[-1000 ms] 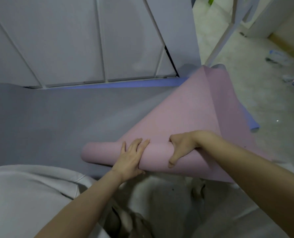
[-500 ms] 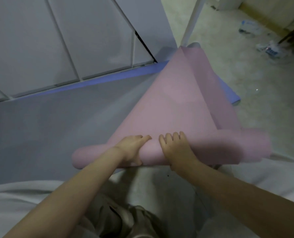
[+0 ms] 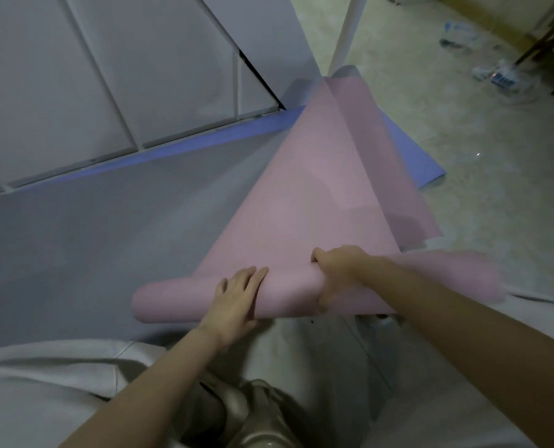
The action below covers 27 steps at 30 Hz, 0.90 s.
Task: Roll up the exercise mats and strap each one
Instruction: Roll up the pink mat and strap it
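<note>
Nothing here can be read. At about two o'clock, a crumpled packet [image 3: 499, 78] on the floor [image 3: 463, 221] carries blue print, too small and blurred to make out. The pink mat [image 3: 301, 195] shows only plain, unmarked surface.

Dim, flat indoor light, low contrast, cool grey-violet cast. Brightest patch is the pale speckled stone floor [image 3: 463, 176] upper right, with one tiny glint on it; brightness falls off toward the bottom edge. Soft-edged shadow lies across the right side of the pink foam exercise mat [image 3: 301, 202]. The mat's rolled right end is smeared by motion blur. Left hand [image 3: 233, 295] and right hand [image 3: 337, 273] are soft but readable. Wide-angle bend tilts the white panelled wall [image 3: 107, 76]. Scattered plastic litter [image 3: 498, 74] is mushy.
</note>
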Each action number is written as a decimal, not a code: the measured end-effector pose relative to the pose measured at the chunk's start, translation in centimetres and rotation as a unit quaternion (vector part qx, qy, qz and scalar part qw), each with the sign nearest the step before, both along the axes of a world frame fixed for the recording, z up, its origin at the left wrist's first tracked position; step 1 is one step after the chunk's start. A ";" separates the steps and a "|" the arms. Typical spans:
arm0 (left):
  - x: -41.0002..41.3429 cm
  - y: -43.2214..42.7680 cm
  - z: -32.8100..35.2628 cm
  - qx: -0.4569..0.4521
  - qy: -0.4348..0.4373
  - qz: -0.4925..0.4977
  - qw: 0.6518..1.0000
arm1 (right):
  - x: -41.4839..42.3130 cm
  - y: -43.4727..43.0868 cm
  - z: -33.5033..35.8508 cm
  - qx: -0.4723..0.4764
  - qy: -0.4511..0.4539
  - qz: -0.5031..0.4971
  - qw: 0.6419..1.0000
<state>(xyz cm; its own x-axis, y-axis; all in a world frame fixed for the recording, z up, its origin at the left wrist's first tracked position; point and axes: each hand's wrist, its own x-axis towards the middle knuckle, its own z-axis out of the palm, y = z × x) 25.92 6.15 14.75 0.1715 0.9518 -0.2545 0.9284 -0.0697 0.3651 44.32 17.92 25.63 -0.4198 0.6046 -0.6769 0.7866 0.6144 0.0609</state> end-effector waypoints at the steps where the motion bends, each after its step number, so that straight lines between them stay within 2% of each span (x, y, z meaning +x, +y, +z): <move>1: 0.2 -0.4 -0.1 -0.002 0.025 0.007 1.000 | -0.2 0.3 0.0 -0.014 -0.003 -0.010 1.000; 6: 1.3 -0.6 -0.4 0.041 0.061 0.018 0.997 | -0.2 1.5 0.9 -0.083 -0.005 -0.058 0.995; 10: 1.7 -0.2 -1.0 0.071 0.029 0.025 0.997 | 0.5 1.7 1.6 -0.123 -0.017 -0.087 0.988; 14: 1.3 0.6 -0.4 0.037 0.030 -0.008 0.999 | 0.6 0.7 1.6 -0.125 0.001 -0.086 0.988; 16: 0.8 1.2 0.0 0.012 0.039 -0.006 0.999 | 0.4 -0.1 1.7 -0.079 0.026 -0.054 0.995; 18: 0.2 1.9 0.8 0.009 0.039 -0.004 0.999 | 0.3 -1.7 1.6 0.024 0.067 0.005 0.997; 20: -0.1 2.6 1.8 0.012 0.043 -0.009 0.999 | 0.8 -3.1 0.5 0.173 0.109 0.103 0.973; 22: -0.1 3.5 2.6 0.010 0.053 -0.018 0.998 | 1.5 -3.9 -0.6 0.255 0.119 0.129 0.951; 24: 0.0 4.3 3.5 0.008 0.092 -0.044 0.995 | 2.1 -3.9 -1.6 0.259 0.135 0.099 0.951; 27: -0.2 5.1 4.8 0.009 0.165 -0.090 0.982 | 2.9 -4.0 -3.3 0.206 0.172 0.046 0.962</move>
